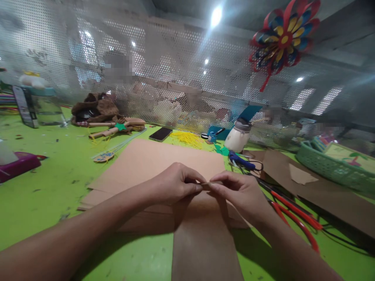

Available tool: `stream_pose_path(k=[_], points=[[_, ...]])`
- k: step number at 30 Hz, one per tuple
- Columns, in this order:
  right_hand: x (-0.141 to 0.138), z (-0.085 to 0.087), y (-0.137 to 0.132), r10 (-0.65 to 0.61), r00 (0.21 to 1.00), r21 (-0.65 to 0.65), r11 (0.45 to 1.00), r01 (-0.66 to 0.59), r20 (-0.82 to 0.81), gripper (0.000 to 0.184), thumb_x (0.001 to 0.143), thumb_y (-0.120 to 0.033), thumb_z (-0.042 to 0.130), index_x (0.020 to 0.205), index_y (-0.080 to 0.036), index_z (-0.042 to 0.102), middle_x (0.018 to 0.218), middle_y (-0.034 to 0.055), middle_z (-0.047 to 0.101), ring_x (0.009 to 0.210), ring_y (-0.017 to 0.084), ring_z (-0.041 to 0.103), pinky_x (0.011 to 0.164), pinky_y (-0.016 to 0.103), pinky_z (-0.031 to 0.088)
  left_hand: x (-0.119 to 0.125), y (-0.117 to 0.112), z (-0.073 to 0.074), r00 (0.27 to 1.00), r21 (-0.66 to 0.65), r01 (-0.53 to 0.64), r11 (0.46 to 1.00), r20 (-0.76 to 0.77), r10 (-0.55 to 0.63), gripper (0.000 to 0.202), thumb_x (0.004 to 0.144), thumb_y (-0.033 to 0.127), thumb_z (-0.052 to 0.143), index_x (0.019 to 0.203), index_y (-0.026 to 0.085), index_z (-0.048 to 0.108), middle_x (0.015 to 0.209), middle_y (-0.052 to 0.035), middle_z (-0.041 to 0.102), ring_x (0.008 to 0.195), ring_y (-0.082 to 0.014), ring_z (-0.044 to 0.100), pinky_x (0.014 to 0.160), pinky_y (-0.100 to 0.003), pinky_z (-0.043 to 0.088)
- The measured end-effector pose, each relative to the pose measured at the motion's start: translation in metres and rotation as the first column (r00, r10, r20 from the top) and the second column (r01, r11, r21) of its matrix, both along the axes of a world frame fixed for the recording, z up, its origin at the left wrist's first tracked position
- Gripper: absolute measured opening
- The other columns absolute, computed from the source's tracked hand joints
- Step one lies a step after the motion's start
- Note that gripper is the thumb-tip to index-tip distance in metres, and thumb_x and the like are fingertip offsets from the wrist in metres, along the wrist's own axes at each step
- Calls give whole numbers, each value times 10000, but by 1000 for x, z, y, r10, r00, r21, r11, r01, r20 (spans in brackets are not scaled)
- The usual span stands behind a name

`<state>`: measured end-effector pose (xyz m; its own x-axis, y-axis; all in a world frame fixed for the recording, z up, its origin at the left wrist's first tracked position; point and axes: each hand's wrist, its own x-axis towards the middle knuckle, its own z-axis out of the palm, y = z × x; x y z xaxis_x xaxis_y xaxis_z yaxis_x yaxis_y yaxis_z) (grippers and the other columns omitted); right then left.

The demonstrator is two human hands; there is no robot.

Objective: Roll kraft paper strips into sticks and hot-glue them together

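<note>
A long strip of brown paper point(203, 242) runs from the bottom edge up to my fingers, its far end curled or folded over. On the left of that end, my left hand point(177, 181) pinches it between thumb and fingers. My right hand point(237, 191) grips the same end from the right, fingertips almost meeting the left ones. Beneath both hands lies a stack of light brown paper sheets point(152, 164) on the green table. Whether the end is rolled or folded is hard to make out.
Red-handled scissors point(295, 210) and a dark blue-handled tool point(241, 160) lie to the right, beside dark brown sheets point(281, 171) and a green basket point(331, 168). A white jar point(238, 136), a phone point(160, 134) and yellow shreds point(187, 139) sit behind the stack. A perforated screen point(164, 70) closes the back.
</note>
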<state>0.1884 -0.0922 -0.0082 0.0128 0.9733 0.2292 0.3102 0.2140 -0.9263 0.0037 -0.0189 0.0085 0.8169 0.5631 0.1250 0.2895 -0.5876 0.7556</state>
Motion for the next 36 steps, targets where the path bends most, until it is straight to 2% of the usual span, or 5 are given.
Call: stream_pose_path(k=[12, 22, 26, 32, 36], points=[[2, 4, 1, -128, 990, 9, 992, 129, -53, 178, 664, -319, 717, 632, -150, 669, 565, 14, 632, 538, 135, 534, 515, 258, 416, -5, 5, 3, 994, 116, 5, 993, -110, 7, 226, 822, 276, 481, 794, 136, 656, 686, -8, 625, 623, -114, 515, 569, -204, 355], [29, -10, 15, -73, 993, -47, 996, 69, -94, 206, 666, -340, 737, 666, -152, 653, 601, -15, 578, 580, 112, 478, 552, 235, 360, -10, 22, -6, 998, -281, 3, 960, -61, -22, 190, 768, 312, 581, 755, 128, 626, 615, 4, 591, 583, -113, 544, 566, -223, 398], [33, -13, 19, -91, 972, -88, 993, 74, -216, 233, 620, -346, 771, 680, -149, 661, 610, -12, 585, 566, 109, 484, 530, 226, 357, -13, 21, -6, 999, -462, 39, 886, 4, -42, 282, 793, 419, 567, 747, 142, 591, 611, 8, 580, 583, -118, 572, 587, -248, 445], [33, -11, 19, -122, 952, -127, 988, 89, -279, 250, 575, -336, 802, 683, -144, 683, 605, -9, 602, 552, 105, 494, 512, 226, 364, -10, 21, -12, 981, -766, 194, 613, 166, -104, 288, 817, 405, 541, 697, 150, 481, 544, 54, 458, 548, -182, 626, 569, -364, 511], [31, -10, 19, -121, 937, -152, 986, 74, -327, 228, 561, -308, 816, 673, -153, 692, 632, -13, 625, 581, 98, 518, 545, 219, 384, -6, 20, -13, 985, -782, 134, 608, 175, 8, 278, 774, 346, 611, 657, 138, 466, 564, 69, 426, 579, -178, 642, 608, -350, 513]])
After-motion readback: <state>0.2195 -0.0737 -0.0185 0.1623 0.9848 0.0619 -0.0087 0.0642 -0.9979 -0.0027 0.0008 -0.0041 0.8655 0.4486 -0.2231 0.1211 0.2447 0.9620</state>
